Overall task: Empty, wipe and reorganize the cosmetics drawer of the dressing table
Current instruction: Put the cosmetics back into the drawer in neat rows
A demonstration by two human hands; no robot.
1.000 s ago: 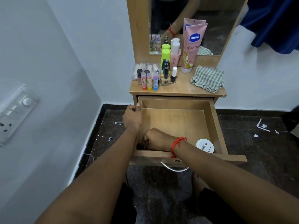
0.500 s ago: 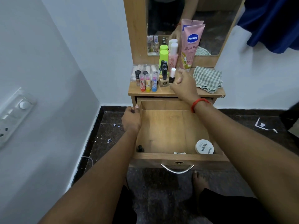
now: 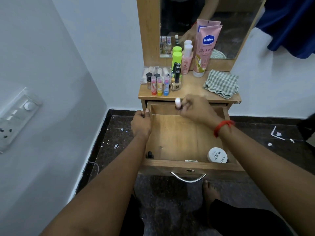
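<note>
Right hand (image 3: 196,110) pinches bottle (image 3: 177,101), drawer (image 3: 179,133) holds jar (image 3: 217,155)

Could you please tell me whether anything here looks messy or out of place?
Yes: white scraps litter the dark floor on both sides of the table. The cloth lies crumpled on top of it rather than folded. Nothing looks spilled or broken.

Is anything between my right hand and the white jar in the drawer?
Nothing visible. Between the right hand and the white jar there is only bare floor of the drawer. That hand is not free, though: it holds a small white-capped bottle.
</note>
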